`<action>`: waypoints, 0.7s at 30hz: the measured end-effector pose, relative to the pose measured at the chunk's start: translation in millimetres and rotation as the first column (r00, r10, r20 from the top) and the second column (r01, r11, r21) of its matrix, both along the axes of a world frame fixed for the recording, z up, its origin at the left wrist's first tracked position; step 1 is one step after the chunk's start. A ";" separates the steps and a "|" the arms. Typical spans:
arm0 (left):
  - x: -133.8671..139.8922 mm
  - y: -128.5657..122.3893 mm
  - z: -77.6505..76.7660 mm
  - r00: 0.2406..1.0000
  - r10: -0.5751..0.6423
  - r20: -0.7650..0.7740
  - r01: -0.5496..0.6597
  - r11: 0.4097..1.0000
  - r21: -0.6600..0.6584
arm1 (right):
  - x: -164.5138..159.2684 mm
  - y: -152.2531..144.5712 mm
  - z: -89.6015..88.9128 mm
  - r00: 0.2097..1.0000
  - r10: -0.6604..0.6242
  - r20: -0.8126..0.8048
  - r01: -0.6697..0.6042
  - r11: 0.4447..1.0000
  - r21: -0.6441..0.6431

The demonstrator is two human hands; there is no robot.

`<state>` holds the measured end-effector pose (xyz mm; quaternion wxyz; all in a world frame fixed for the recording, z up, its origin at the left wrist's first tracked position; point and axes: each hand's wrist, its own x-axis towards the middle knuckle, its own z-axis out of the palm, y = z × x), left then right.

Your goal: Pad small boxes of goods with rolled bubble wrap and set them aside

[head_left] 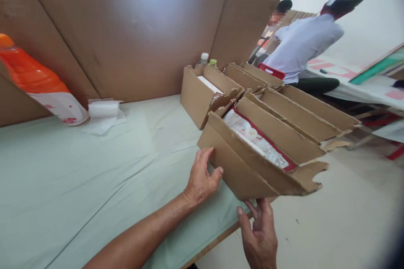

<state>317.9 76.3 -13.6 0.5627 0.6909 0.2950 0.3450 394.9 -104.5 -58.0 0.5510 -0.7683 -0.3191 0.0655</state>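
A long open cardboard box (pixel 235 172) stands at the table's right edge, and a white printed packet (pixel 252 134) with a red border lies inside it. My left hand (pixel 203 178) rests by the box's near side, fingers apart, its fingertips at the cardboard. Below the box's front corner is my right hand (pixel 259 229), with its thumb spread away and its fingertips partly hidden at the cardboard. Neither hand is wrapped round anything. Behind stands a smaller open cardboard box (pixel 195 101) with something white in it.
More open cardboard boxes (pixel 303 113) stand to the right. An orange bottle (pixel 41 80) and a stack of clear plastic bags (pixel 104 113) are at the left on the green tablecloth (pixel 126 168). A cardboard screen (pixel 142 33) rises behind. Two people (pixel 306 42) sit beyond, at right.
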 end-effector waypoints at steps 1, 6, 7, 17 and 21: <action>2.3 -0.5 -0.7 0.999 -0.049 -0.006 0.049 0.999 0.014 | 2.5 6.0 -0.1 1.000 0.012 -0.008 -0.012 1.000 0.016; 9.7 7.9 -6.2 0.970 -0.233 -0.069 0.239 0.967 0.093 | 23.9 33.0 4.8 0.990 0.104 0.090 -0.109 0.993 0.048; 5.6 6.9 -8.2 0.962 -0.257 -0.087 0.266 0.957 0.115 | 27.2 33.8 5.1 0.988 0.113 0.110 -0.117 0.993 0.027; -134.7 -48.5 -27.7 0.889 -0.279 -0.363 0.425 0.797 0.429 | 6.6 17.0 -6.5 0.780 0.420 0.464 -0.289 0.899 -0.329; -163.3 -71.0 -70.5 0.903 -0.109 -0.415 0.376 0.668 0.642 | -31.4 58.0 -9.8 0.494 0.592 0.637 -0.494 0.794 -0.355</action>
